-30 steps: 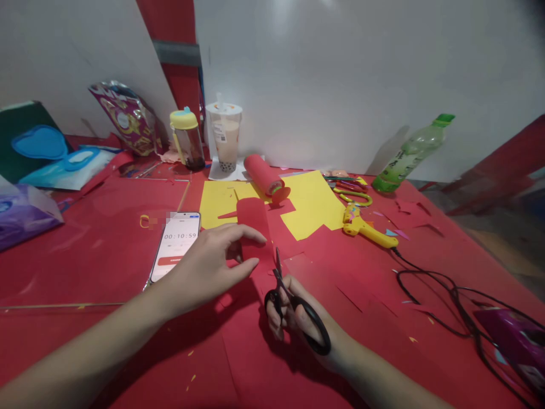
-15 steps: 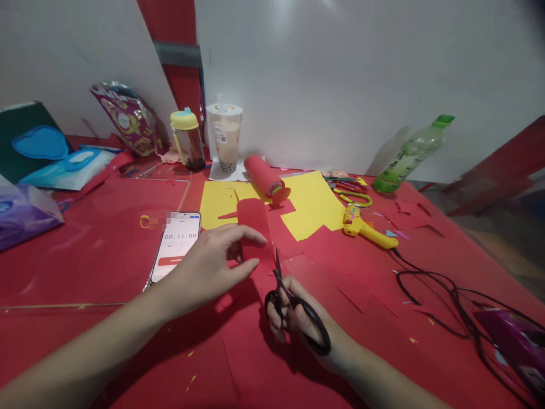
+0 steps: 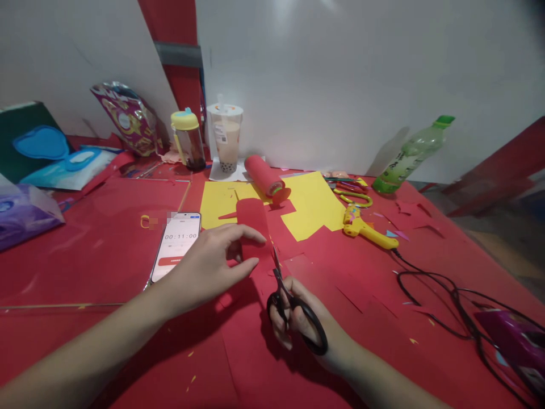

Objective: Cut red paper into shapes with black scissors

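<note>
My left hand point(image 3: 221, 255) is curved around a piece of red paper point(image 3: 251, 213), its index finger and thumb apart in front of it. The paper's rounded top stands out above the index finger. How the other fingers grip it is hidden. In my right hand point(image 3: 313, 318) is a pair of black-handled scissors point(image 3: 315, 329), fingers and thumb through the loops. Their blades point up, almost closed, beside the paper's right edge. Under the hands lie more red sheets. Behind them, a red paper roll point(image 3: 264, 175) rests on yellow paper point(image 3: 313, 207).
Left of my hand lies a phone point(image 3: 176, 244) showing a timer. A bubble tea cup point(image 3: 227, 139) and a yellow-lidded bottle point(image 3: 187, 139) stand at the back. To the right are a yellow glue gun point(image 3: 368, 232), its black cable point(image 3: 430, 274) and a green bottle point(image 3: 411, 153).
My right hand has shifted the scissors slightly, and their blades are closer together. The red paper has moved a touch left. My left hand has hardly moved.
</note>
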Demonstrator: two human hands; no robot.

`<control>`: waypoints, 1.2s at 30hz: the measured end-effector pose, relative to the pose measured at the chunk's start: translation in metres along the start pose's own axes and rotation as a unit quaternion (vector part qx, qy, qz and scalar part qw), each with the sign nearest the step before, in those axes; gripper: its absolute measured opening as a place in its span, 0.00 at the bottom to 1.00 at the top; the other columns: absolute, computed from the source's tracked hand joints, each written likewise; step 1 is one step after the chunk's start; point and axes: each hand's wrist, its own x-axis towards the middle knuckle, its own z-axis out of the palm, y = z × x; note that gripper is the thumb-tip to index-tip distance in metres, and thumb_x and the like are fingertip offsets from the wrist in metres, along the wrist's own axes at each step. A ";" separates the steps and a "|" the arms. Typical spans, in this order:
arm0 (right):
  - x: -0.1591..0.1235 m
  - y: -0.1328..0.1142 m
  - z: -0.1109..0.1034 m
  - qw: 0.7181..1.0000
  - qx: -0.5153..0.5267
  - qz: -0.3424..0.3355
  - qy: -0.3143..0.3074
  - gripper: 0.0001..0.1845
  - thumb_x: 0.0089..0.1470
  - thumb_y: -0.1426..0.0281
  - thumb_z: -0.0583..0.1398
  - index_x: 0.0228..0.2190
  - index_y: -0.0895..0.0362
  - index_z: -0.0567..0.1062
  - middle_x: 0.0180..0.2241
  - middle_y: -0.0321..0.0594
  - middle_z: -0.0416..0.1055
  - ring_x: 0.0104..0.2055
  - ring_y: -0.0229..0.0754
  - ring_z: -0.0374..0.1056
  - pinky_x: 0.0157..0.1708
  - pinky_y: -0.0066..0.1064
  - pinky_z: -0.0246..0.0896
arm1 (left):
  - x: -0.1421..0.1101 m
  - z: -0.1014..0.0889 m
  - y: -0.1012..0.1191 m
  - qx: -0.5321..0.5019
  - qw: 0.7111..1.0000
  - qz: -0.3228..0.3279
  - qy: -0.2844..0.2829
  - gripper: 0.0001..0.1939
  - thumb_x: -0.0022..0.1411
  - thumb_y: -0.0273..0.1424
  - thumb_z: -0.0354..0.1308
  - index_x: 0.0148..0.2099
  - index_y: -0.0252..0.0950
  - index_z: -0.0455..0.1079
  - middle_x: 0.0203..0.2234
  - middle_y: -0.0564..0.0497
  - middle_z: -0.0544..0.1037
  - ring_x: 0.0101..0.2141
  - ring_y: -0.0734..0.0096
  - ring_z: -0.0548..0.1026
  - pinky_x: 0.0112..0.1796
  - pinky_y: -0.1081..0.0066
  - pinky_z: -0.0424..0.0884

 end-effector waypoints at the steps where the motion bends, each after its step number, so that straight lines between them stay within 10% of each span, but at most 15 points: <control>1: 0.000 -0.001 0.001 1.000 0.002 0.001 0.000 0.22 0.49 0.51 0.57 0.27 0.54 0.55 0.20 0.27 0.57 0.17 0.28 0.52 0.19 0.23 0.49 | 0.000 0.000 0.000 0.000 1.000 -0.002 0.000 0.11 0.53 0.26 0.55 0.40 0.38 0.69 0.34 0.53 0.75 0.28 0.75 0.71 0.31 0.74 0.69; 36: -0.002 0.002 -0.001 0.999 0.021 -0.025 -0.032 0.20 0.52 0.51 0.54 0.29 0.54 0.55 0.24 0.30 0.60 0.20 0.31 0.58 0.23 0.26 0.55 | -0.002 0.001 0.009 -0.039 0.997 -0.052 -0.032 0.11 0.52 0.27 0.55 0.40 0.36 0.69 0.22 0.56 0.70 0.19 0.78 0.65 0.20 0.78 0.63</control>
